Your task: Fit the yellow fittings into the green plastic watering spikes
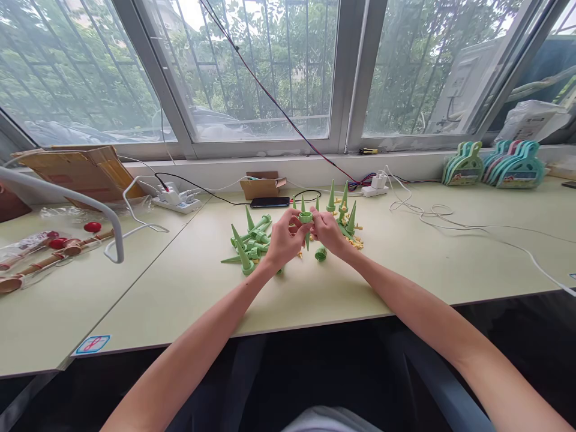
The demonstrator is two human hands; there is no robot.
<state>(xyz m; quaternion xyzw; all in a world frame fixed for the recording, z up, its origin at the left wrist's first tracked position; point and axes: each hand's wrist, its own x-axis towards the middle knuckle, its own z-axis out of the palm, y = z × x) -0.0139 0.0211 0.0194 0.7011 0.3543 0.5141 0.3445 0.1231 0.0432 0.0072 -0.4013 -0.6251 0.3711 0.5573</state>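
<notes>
"Holding what, and where?"
"Plant-watering spike [305, 218], cup-up at frame centre, in closed grip of left hand [287, 237]; can't tell how firmly pinched by right hand [330, 231]."
"Best technique?"
"Probably keep steady, cup level."

Green spike [305, 217], center: shaft partly covered by fingers of left hand [287, 237]. What fingertips of right hand [328, 231] pinch, unclear. Upright spikes [303, 201] just beyond: lower ends hidden behind hands. Yellow pieces [357, 243], right of center: too small to make out shape. Labels on teal packs [518, 177], upper right: print unreadable. Dark object [570, 184], right edge: cut off. White tube [112, 225]: cut by left edge. Both forearms [216, 315]: cropped at bottom.
</notes>
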